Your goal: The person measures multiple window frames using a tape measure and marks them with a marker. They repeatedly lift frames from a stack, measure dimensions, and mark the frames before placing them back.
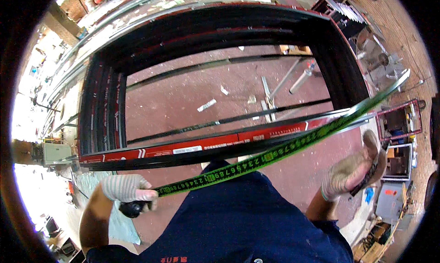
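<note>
My left hand [130, 188], in a striped knit work glove, is closed round the black case of a tape measure [132, 210]. The bright green blade [238, 169] is drawn far out and arcs up to the right, its pale end in the air past the right corner of a large rectangular frame [206, 150]. It crosses in front of the frame's near red-and-black side. My right hand [343, 175], also gloved, is raised below the blade and apart from it. Its fingers curl round something dark that I cannot make out.
Through the frame shows a reddish floor [174, 98] with scraps and metal bars [298, 79]. Long metal profiles [114, 24] lie at far left. A pale green sheet [103, 196] is by my left arm. Smaller frames [398, 121] and a grey box [389, 203] stand at right.
</note>
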The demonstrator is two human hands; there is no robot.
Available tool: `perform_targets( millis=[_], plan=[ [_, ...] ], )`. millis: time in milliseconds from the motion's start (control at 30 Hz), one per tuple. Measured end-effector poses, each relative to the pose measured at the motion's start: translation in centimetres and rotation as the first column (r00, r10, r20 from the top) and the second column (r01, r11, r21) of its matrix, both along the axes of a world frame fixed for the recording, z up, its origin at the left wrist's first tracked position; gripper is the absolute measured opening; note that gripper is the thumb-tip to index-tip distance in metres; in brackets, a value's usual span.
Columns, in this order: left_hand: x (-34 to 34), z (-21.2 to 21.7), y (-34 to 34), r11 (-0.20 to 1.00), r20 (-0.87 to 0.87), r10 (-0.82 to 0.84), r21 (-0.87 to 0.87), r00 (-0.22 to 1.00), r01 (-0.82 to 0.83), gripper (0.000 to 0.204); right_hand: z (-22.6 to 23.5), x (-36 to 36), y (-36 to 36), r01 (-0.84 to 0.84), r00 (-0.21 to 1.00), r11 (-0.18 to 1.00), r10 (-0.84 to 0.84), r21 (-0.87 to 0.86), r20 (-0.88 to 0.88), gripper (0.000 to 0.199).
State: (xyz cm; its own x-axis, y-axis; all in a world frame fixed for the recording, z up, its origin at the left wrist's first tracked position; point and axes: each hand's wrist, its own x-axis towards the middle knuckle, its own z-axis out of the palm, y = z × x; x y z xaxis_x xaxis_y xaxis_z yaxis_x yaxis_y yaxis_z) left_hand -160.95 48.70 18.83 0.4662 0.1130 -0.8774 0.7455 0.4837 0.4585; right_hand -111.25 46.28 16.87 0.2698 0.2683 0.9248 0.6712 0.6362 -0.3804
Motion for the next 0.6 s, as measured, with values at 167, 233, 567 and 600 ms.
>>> perform_targets(
  millis=[167,233,567,600],
  plan=[
    [3.0,0.0,-0.6,0.939,0.407,0.312,0.005,0.859,-0.343,0.059,0.1,-4.7,-0.6,-0.240,0.967,0.968,0.233,-0.076,-0.099,0.052],
    [6.5,-0.2,-0.4,0.862,0.582,0.394,0.034,0.711,-0.506,0.051,-0.6,-7.7,-0.9,-0.568,0.802,0.774,0.444,-0.279,-0.399,0.047],
    [18.6,-1.7,0.8,0.174,0.940,0.324,0.050,0.105,-0.984,0.022,4.8,-17.2,0.3,-0.869,0.428,-0.105,0.327,-0.483,-0.842,0.078],
    [17.9,0.0,0.9,0.234,0.923,0.380,-0.037,0.056,-0.971,0.021,5.4,-16.0,0.8,-0.839,0.427,-0.199,0.334,-0.506,-0.840,0.073]
  ],
)
